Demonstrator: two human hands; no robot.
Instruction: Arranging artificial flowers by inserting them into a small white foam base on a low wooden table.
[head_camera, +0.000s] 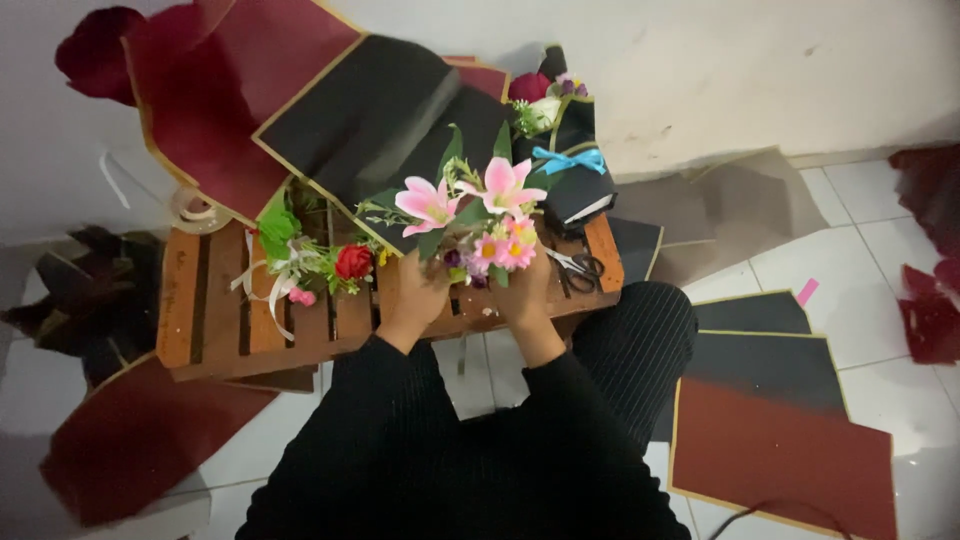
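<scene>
My left hand (417, 297) and my right hand (523, 292) both grip the stems of a bunch of artificial flowers (478, 215), pink lilies on top and small pink, yellow and purple blooms lower down, held over a low wooden slatted table (215, 320). Both arms are in black sleeves. Behind the bunch lies a black wrapping sheet (365, 110) with a gold edge. Left of my left hand a small posy (310, 265) with a red rose, green leaves and white ribbon lies on the table.
A finished black-wrapped bouquet (562, 150) with a blue ribbon leans at the table's back right; scissors (577, 268) lie beside my right hand. A tape roll (197, 210) sits at back left. Dark red and black wrapping sheets (780, 430) are scattered on the white tiled floor.
</scene>
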